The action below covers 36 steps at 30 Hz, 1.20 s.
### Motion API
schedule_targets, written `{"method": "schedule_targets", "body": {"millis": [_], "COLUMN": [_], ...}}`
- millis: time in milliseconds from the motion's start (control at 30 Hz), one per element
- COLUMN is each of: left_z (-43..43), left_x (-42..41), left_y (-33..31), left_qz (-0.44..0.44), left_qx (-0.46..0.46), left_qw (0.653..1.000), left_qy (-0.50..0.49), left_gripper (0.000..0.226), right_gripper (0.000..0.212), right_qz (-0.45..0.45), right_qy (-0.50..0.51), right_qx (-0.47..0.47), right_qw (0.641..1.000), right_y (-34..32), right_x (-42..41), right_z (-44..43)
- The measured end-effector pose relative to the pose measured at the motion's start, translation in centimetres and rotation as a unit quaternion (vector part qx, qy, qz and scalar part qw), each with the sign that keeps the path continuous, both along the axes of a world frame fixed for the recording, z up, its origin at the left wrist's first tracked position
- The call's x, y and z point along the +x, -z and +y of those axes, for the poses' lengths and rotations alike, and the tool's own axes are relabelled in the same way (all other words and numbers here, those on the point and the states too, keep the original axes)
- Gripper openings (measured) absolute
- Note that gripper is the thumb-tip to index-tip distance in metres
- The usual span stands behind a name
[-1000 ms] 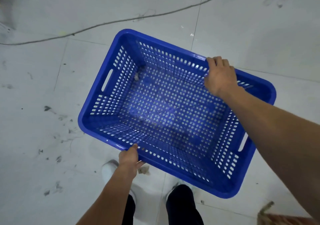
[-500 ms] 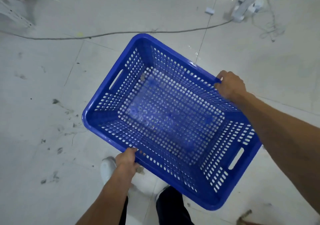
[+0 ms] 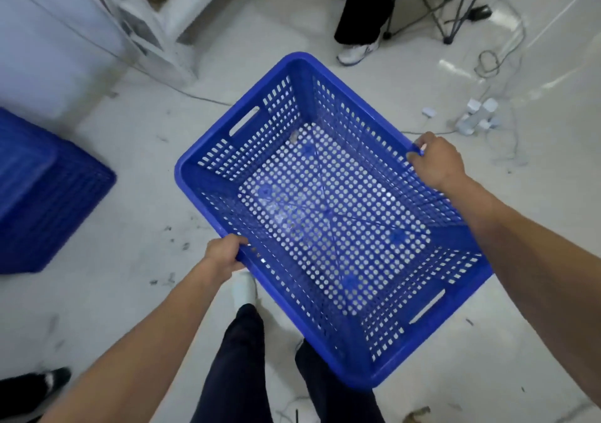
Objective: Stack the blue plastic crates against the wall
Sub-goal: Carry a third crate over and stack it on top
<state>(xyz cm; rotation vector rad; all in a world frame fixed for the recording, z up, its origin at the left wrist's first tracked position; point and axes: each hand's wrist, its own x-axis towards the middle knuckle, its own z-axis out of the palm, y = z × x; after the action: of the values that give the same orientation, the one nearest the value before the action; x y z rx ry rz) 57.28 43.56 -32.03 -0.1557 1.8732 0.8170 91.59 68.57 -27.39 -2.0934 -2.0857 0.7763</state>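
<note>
I hold an empty blue perforated crate [image 3: 328, 214] in the air above the pale floor, its open side up and turned diagonally. My left hand [image 3: 224, 253] grips the near long rim. My right hand [image 3: 434, 159] grips the far long rim. A stack of blue crates [image 3: 42, 195] stands on the floor at the left, close to a white wall [image 3: 42, 48].
A white frame or rack [image 3: 143, 25] stands at the upper left. A seated person's legs and shoe [image 3: 354, 32] and a folding stool [image 3: 455, 6] are at the top. Cables and a power strip [image 3: 478, 120] lie on the floor at the right. A dark shoe [image 3: 35, 387] shows at the bottom left.
The view has swung up and to the left while I carry the crate. The blue stack, the wall and the seated person have come into sight. Both hands keep their grip.
</note>
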Motion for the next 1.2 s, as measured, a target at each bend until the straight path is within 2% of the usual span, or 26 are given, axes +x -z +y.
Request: {"method": "schedule_targets", "body": {"millis": [233,533,800,1033,1200], "left_z": [-5.4,-14.4,-20.0,-23.5,-24.4], "left_x": [-10.0,-25.8,-40.8,-49.6,-55.0], "left_y": [-11.5,-20.2,-25.5,-27.2,-27.2], "left_qz": [0.057,0.097,0.133,0.161,0.154], "left_qx": [0.056,0.115,0.152,0.132,0.110], "left_qw": [0.996,0.974,0.943,0.911,0.889], "left_qy": [-0.046,-0.168,-0.263,-0.356,-0.416], "left_gripper": [0.011,0.009,0.009,0.014,0.011], "right_gripper": [0.027,0.030,0.031,0.030,0.032], "right_qz": [0.058,0.088,0.106,0.117,0.160], "right_qy": [-0.072,-0.184,-0.254,-0.331,-0.390], "right_qx": [0.060,0.116,0.154,0.160,0.184], "right_qw": [0.994,0.972,0.949,0.922,0.888], "right_y": [-11.8,-21.7,-26.8,-28.4,-27.9], "right_x": [-14.1,-37.7,-59.5,-76.0,-87.7], "right_z": [-1.0,-4.3,-6.5,-8.1,-8.6]}}
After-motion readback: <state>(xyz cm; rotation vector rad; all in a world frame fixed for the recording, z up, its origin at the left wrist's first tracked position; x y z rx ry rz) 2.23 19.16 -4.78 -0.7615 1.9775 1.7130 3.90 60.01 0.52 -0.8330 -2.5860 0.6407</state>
